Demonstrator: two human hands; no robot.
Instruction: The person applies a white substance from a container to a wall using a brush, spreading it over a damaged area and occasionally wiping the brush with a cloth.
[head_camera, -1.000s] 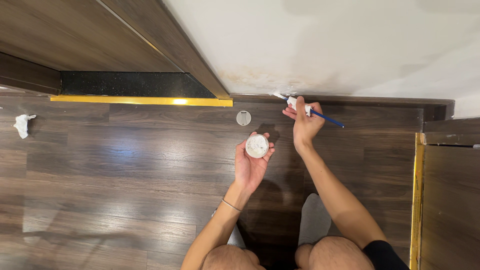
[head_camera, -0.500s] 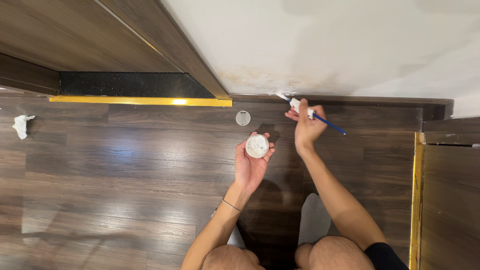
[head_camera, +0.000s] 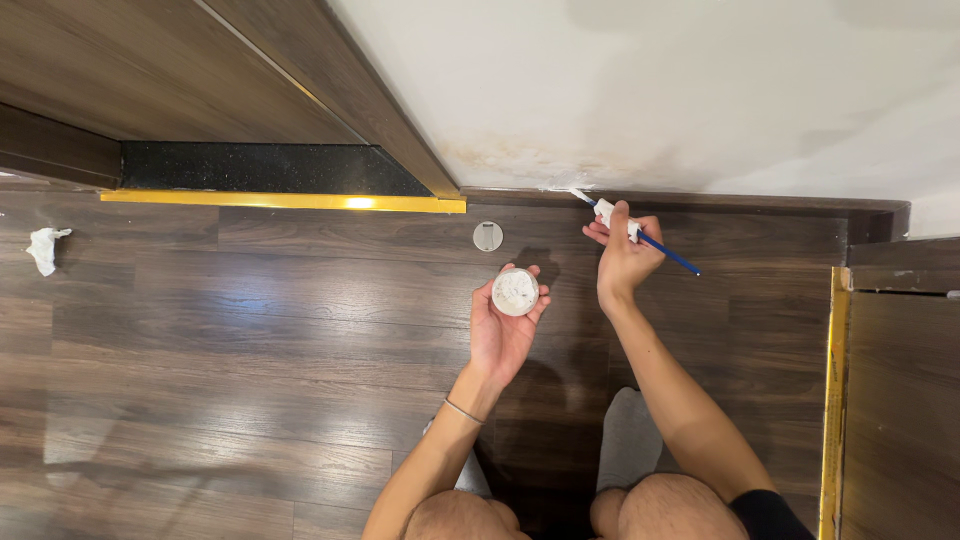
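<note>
Two hands are busy here, and each of yours holds one thing. Your left hand (head_camera: 503, 325) cups one small round tub (head_camera: 516, 292) of white paste, fingers curled around it, palm up, well short of the baseboard (head_camera: 700, 203). Your right hand (head_camera: 622, 258) pinches one blue-handled brush (head_camera: 640, 237), its white tip touching the baseboard where that meets the wall (head_camera: 650, 90). One round lid (head_camera: 487, 236) lies on the floor (head_camera: 250, 330) just in front of the baseboard, left of the brush. One crumpled tissue (head_camera: 44, 248) sits far left of it.

Watch the tub: tipped further, it could drop paste on the dark floor (hard to hide there). A heavy stroke could smear white down the brown baseboard. Shift a knee and you could kick the lid.
</note>
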